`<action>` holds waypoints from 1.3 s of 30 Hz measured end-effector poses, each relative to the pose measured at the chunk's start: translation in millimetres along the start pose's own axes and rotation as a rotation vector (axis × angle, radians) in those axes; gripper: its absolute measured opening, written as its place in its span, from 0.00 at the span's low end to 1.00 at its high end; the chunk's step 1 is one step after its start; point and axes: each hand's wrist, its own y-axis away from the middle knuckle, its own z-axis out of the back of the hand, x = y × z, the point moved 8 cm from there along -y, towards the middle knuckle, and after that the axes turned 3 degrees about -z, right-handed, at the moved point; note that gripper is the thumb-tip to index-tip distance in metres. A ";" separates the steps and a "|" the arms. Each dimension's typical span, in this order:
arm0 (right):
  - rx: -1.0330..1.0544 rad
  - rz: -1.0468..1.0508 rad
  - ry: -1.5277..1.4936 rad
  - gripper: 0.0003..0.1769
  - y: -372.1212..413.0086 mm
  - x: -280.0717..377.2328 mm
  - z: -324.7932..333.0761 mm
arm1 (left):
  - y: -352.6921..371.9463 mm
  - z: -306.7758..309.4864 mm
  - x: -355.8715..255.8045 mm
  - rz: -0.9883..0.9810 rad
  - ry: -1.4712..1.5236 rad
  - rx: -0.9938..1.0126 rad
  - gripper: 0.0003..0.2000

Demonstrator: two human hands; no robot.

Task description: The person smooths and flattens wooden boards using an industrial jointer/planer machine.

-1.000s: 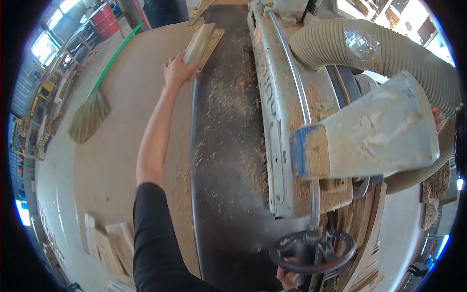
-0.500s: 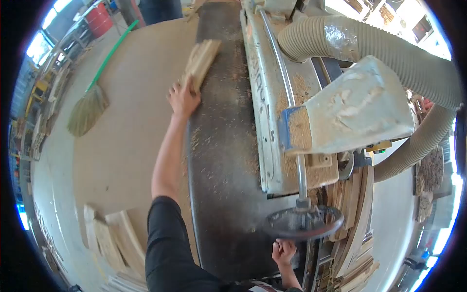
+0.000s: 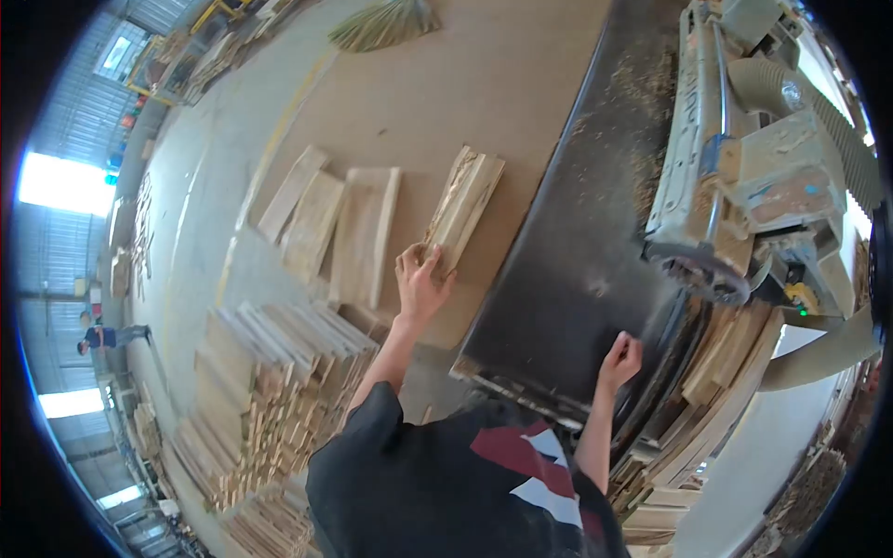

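Observation:
My left hand point(image 3: 423, 282) grips the near end of a short wooden board point(image 3: 473, 200) with a rough, bark-like strip along one side. The board is off the machine bed, to its left, above the brown floor. Over the near part of the dark machine bed point(image 3: 549, 293), my right hand point(image 3: 621, 361) is loosely curled into a fist, with nothing visible in it. Beyond that hand, the machine's handwheel point(image 3: 698, 272) stands apart from it at the bed's right side.
Several loose boards point(image 3: 367, 237) lie on the floor to the left, beside a large stack of planks point(image 3: 307, 372). A broom point(image 3: 386, 26) lies farther off. More planks point(image 3: 730, 349) stand right of the bed. Sawdust covers the far bed. A person point(image 3: 112, 338) is at far left.
My left hand has carried the board off the bed to the left and nearer. My right hand has moved away from the handwheel. The view has swung left.

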 end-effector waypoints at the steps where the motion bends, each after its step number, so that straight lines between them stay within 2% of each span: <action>1: 0.014 -0.013 -0.006 0.17 3.7 3.4 -0.4 | 7.7 15.1 -2.6 0.052 0.003 0.043 0.29; 2: 0.013 -0.033 -0.023 0.16 2.1 6.0 0.6 | 20.3 19.7 -6.1 0.049 -0.003 0.053 0.29; 4: -0.019 -0.057 -0.028 0.15 0.3 7.1 3.5 | 35.6 23.5 -12.0 0.143 0.279 -0.014 0.27; 5: -0.006 -0.064 -0.053 0.14 1.5 6.3 3.2 | 40.5 22.7 -22.8 0.121 0.297 -0.004 0.27; 8: 0.004 -0.051 -0.092 0.12 4.8 14.8 13.9 | 68.2 -6.9 -49.9 0.430 0.824 0.150 0.29; 9: 0.015 -0.057 -0.113 0.12 6.6 16.5 17.0 | 78.6 -22.7 -63.1 0.452 0.897 0.148 0.26; 10: 0.020 -0.104 -0.117 0.12 10.5 14.3 20.7 | 82.7 -31.3 -84.5 0.413 0.930 0.179 0.26; 11: 0.047 -0.286 -0.230 0.14 22.3 -7.7 14.3 | 80.9 -24.1 -110.8 0.213 0.740 0.132 0.25; 12: 0.074 -0.358 -0.350 0.17 30.2 -13.5 14.6 | 80.3 -17.6 -138.5 0.015 0.549 0.062 0.23; 13: 0.126 -0.477 -0.426 0.19 39.6 -20.3 12.6 | 81.7 -23.9 -153.6 -0.024 0.577 0.062 0.23; 14: 0.169 -0.493 -0.476 0.19 47.6 -20.8 13.6 | 83.8 -29.4 -171.3 -0.152 0.482 0.070 0.22; 15: 0.222 -0.518 -0.479 0.24 57.8 -26.4 9.9 | 84.6 -34.3 -188.6 -0.275 0.380 0.076 0.21; 16: 0.189 -0.521 -0.482 0.24 56.3 -19.2 21.4 | 84.4 -38.3 -201.5 -0.304 0.392 0.080 0.21; 18: 0.486 -0.712 -0.314 0.31 81.6 -15.7 24.4 | 95.6 -51.8 -228.6 -0.367 0.464 0.210 0.24; 19: 0.525 -0.704 -0.234 0.37 89.9 -16.1 27.5 | 101.2 -60.7 -239.4 -0.392 0.509 0.324 0.27; 20: 0.512 -0.722 -0.242 0.37 94.6 -15.1 33.5 | 102.1 -64.4 -245.9 -0.408 0.507 0.341 0.27; 22: 0.700 -0.834 -0.095 0.40 117.5 -20.9 39.7 | 114.5 -74.8 -271.0 -0.600 0.568 0.497 0.29; 23: 0.734 -0.867 -0.068 0.41 125.3 -23.0 42.6 | 120.8 -82.9 -276.8 -0.628 0.553 0.572 0.28; 26: 0.695 -1.055 -0.190 0.41 146.5 -34.6 51.5 | 135.1 -117.8 -281.4 -0.675 0.603 0.648 0.27; 27: 0.612 -1.117 -0.274 0.40 160.1 -52.9 44.2 | 138.5 -121.2 -286.6 -0.686 0.612 0.676 0.27; 28: 0.594 -1.146 -0.271 0.40 163.6 -50.7 52.1 | 139.3 -121.5 -293.0 -0.707 0.591 0.648 0.28; 30: 0.485 -1.324 -0.501 0.34 164.4 -44.7 57.1 | 145.3 -123.0 -308.3 -0.733 0.589 0.644 0.29; 31: 0.465 -1.346 -0.496 0.34 163.7 -44.4 58.4 | 145.9 -121.8 -315.7 -0.752 0.553 0.606 0.29; 33: 0.251 -1.364 -0.642 0.29 153.2 -44.7 61.7 | 145.1 -123.3 -331.1 -0.765 0.532 0.557 0.28; 34: 0.242 -1.374 -0.637 0.29 149.8 -48.6 60.9 | 144.1 -128.6 -338.9 -0.767 0.540 0.568 0.28; 36: 0.130 -1.344 -0.832 0.26 133.4 -54.5 55.7 | 135.8 -136.4 -352.6 -0.755 0.554 0.518 0.27; 39: 0.101 -1.286 -0.850 0.24 102.6 -61.1 42.2 | 115.8 -152.8 -356.7 -0.741 0.543 0.495 0.28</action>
